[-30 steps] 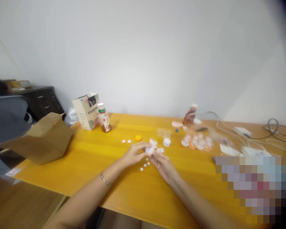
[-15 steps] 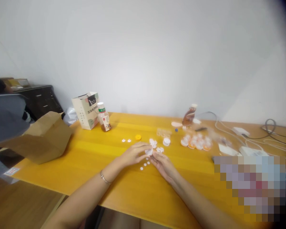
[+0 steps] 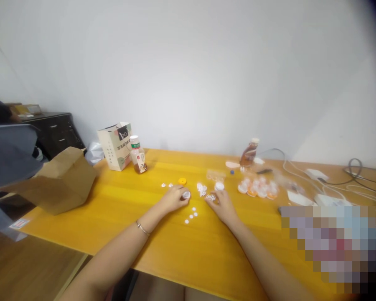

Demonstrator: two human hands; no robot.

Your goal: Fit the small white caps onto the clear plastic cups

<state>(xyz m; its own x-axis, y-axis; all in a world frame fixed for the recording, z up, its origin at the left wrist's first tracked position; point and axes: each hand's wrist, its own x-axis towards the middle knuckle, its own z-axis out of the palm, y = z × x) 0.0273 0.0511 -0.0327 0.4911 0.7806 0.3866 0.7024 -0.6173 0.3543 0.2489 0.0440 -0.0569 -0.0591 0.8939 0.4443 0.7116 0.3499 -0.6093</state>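
The two hands have parted since half a second ago, when they met around a small white round piece: the left hand (image 3: 173, 199) has gone left with the white round piece (image 3: 186, 195), and the right hand (image 3: 224, 207) has swung out to the right. The left hand is curled part way closed, with thumb and fingers around the side of that piece, which sits low over the table (image 3: 163, 259), just in front of a yellow ring (image 3: 182, 181). The right hand is half open, thumb and forefinger spread apart beside a group of white discs with holes (image 3: 210, 197), its fingers reaching toward a white round lid (image 3: 219, 186); whether it touches or grips any of these I cannot tell. Between the hands lie a small heap of white pieces (image 3: 201, 189) and, nearer the person, four plain white dots (image 3: 191, 216). Two little white pegs (image 3: 163, 184) stand left of the yellow ring. Beyond the right hand is a cluster of round containers (image 3: 258, 188), with a brown bottle (image 3: 250, 153) behind it. At the back left, a juice bottle (image 3: 139, 156) stands beside a printed paper bag (image 3: 114, 148).
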